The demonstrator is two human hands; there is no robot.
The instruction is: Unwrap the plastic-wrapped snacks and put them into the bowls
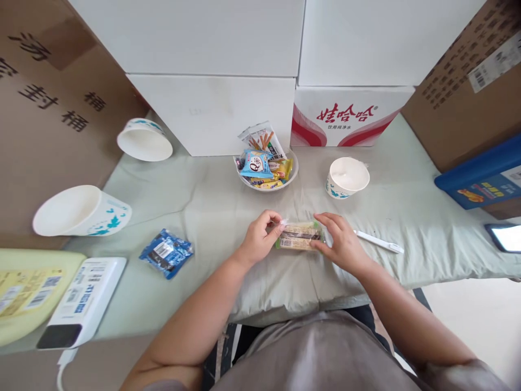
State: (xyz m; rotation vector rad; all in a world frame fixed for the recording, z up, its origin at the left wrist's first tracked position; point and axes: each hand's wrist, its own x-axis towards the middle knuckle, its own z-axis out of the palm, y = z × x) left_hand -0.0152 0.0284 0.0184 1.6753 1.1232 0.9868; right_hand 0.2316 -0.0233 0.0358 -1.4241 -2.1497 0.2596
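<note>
A clear-wrapped snack packet (299, 237) with green edges lies in front of me, pale layers and a dark middle showing through the film. At its upper left corner, my left hand (260, 234) pinches the wrapper between thumb and fingers. My right hand (340, 243) curves round the packet's right end, fingertips at the top corner and thumb at the lower part. Beyond both hands stands a clear bowl (268, 186) filled with small wrapped snacks, including a blue packet (256, 164). A slim white stick-like tool (380, 241) lies right of my right hand.
A paper bowl (345, 178) stands upright at right; two more, a tipped bowl (144, 142) and a tilted bowl (81, 212), are at left. A blue packet (166, 253), white power bank (83, 298) and phone (504, 237) lie around. White boxes (220, 114) line the back.
</note>
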